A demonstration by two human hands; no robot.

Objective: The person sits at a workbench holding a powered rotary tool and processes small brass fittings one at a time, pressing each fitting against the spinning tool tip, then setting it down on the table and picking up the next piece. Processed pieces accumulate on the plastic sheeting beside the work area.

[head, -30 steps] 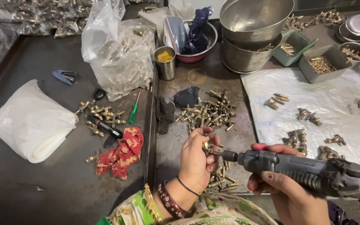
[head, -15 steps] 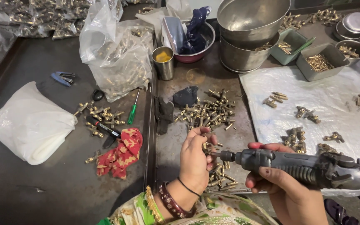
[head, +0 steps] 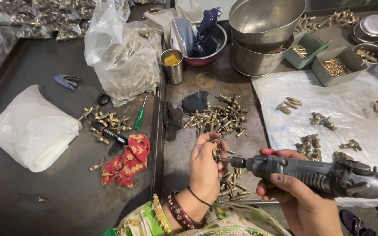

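My left hand (head: 206, 164) pinches a small brass fitting (head: 216, 153) at its fingertips, held up over the dark metal tray (head: 176, 175). My right hand (head: 300, 196) grips a grey powered hand tool (head: 324, 175) that lies level, its tip (head: 232, 161) touching the fitting. Just beyond the hands lies a pile of brass fittings (head: 217, 117), and more loose fittings (head: 232, 185) sit under the left hand.
A white plastic sheet (head: 355, 109) at right carries small groups of fittings. Stacked steel bowls (head: 263, 39), grey bins (head: 337, 65), a steel cup (head: 172, 65), plastic bags of parts (head: 125, 57), a green screwdriver (head: 139, 116), a red cloth (head: 127, 159) and a white bag (head: 31, 129) lie around.
Both hands hold the same pose with the tool tip at the fitting; the view has shifted only slightly.
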